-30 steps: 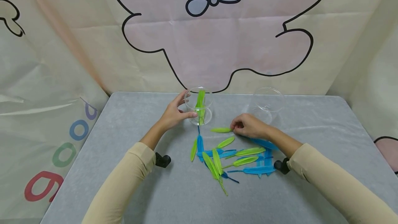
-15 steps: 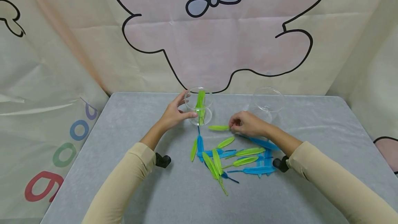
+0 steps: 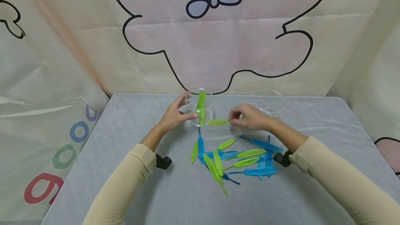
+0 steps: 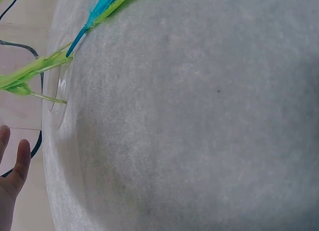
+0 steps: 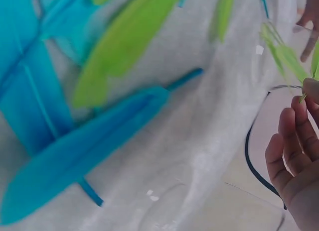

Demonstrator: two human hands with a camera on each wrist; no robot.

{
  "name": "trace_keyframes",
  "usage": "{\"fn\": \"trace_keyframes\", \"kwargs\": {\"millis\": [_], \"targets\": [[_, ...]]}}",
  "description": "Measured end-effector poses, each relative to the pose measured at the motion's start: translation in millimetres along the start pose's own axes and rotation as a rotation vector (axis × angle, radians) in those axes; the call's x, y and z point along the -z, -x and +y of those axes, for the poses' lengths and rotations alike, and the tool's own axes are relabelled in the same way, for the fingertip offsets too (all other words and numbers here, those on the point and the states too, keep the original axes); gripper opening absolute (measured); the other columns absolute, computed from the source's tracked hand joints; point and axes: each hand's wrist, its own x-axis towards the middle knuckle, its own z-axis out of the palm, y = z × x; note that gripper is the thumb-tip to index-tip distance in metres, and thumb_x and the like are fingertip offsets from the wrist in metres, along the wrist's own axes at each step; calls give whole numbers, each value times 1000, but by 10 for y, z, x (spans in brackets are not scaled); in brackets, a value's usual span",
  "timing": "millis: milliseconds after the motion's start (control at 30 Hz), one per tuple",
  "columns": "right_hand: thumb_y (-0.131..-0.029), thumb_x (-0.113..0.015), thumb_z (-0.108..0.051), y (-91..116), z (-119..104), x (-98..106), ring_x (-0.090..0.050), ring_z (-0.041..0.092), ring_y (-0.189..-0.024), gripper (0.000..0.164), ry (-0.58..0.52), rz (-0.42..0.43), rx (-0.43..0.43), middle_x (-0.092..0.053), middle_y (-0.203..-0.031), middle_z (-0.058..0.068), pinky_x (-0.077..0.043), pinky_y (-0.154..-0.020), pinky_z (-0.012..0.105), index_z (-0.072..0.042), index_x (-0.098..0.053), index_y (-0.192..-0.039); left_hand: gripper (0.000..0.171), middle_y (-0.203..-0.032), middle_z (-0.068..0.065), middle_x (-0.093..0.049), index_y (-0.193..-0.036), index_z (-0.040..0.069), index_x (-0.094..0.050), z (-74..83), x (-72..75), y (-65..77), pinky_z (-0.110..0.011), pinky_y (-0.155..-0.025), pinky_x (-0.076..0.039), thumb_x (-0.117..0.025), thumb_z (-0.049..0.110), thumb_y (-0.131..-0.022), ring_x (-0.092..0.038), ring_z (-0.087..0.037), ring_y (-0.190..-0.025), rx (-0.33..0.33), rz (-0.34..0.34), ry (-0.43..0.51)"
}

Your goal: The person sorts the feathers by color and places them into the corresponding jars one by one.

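My left hand [image 3: 175, 114] holds the left side of a clear plastic cup [image 3: 208, 114], thumb in front and fingers behind. Several lime-green feathers [image 3: 201, 104] stand inside this cup; their quills reach its base in the left wrist view. My right hand [image 3: 248, 116] pinches one green feather [image 3: 218, 122] by its quill between thumb and fingertips. The vane of that feather points left, its tip overlapping the lower right of the cup in the head view. In the right wrist view, the right hand [image 5: 301, 151] has its other fingers loosely bent.
A second clear cup [image 3: 269, 100] stands at the back right, partly behind the right hand. Nearer on the grey table [image 3: 175, 197] lie loose green feathers [image 3: 250, 152] and blue feathers [image 3: 260, 171], some crossing. Printed curtains rise behind the table and at both sides.
My right hand has lifted and moved left and away from me, bringing the green feather from the table up to the cup. The left hand and its cup stay in place.
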Motion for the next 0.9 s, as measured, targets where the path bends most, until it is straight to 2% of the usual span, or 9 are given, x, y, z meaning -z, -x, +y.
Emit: {"fn": "trace_keyframes", "kwargs": {"millis": [267,567,900], "targets": [[-93,-67,-4,-47,-110,143,-60,15,-80,7,-12,20,12,-68,-85,0,-53,-76,36,-10,-69,-90,97,-156,-7,-38,-159,25,-25,10,7,12,-48,-95,-51,-84,24,-82,-40,-27,-140,16,-2,-10],[-94,-67,-5,-91,-236,329,-62,16,-80,6,-4,54,16,-69,-86,-3,-53,-75,36,-7,-72,-94,96,-157,-11,-37,-159,24,-25,8,1,-2,-50,-96,-49,-83,23,-83,-40,-28,-141,14,-2,-10],[-95,-65,-5,-198,-356,536,-63,18,-83,8,39,104,24,-71,-88,2,-52,-77,38,-5,-73,-97,96,-156,-4,-39,-159,25,-25,13,5,7,-47,-96,-50,-84,25,-83,-41,-26,-140,20,-2,-13]]}}
